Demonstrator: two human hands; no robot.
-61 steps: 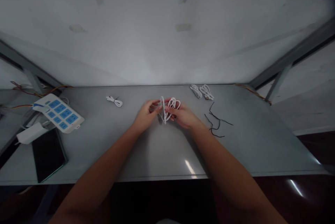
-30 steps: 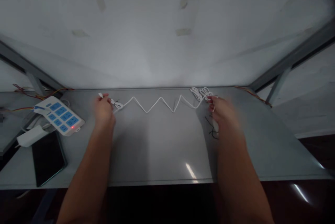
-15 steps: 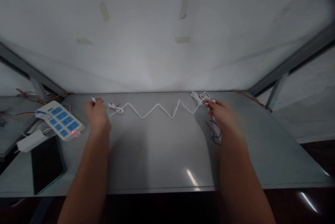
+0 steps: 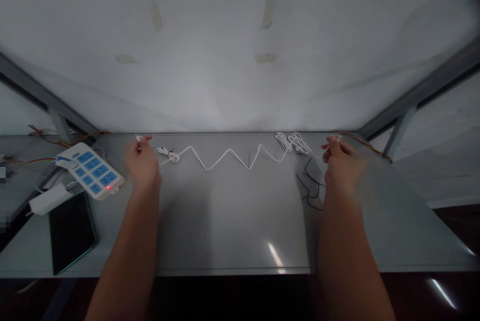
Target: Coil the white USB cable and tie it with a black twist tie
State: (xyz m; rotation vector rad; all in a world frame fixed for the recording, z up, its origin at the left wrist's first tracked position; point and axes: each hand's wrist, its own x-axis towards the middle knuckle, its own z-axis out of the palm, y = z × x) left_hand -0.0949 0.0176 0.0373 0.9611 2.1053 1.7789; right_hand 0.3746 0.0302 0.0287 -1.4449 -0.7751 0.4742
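Note:
A white cable (image 4: 217,159) lies in zigzag bends along the back of the grey table. Near its left end sits a bundled white coil (image 4: 169,155) with a dark tie. My left hand (image 4: 143,163) is closed beside that coil, pinching a white cable end (image 4: 138,138) that pokes above the fingers. On the right, two white cable bundles (image 4: 299,143) rest against the zigzag's other end. Past them my right hand (image 4: 339,163) is closed on a small white piece, apparently the cable's other end (image 4: 339,137). Dark ties (image 4: 311,191) lie by the right wrist.
A white power strip (image 4: 98,171) with blue sockets and a lit red light stands at the left. Near it are a white adapter (image 4: 50,199) and a dark tablet (image 4: 72,233). A wall rises behind the table (image 4: 240,231), with metal frame bars on both sides.
My right hand has moved right, away from the white bundles, which now show fully with more of the dark ties. The left hand stays about where it was. The view has shifted slightly.

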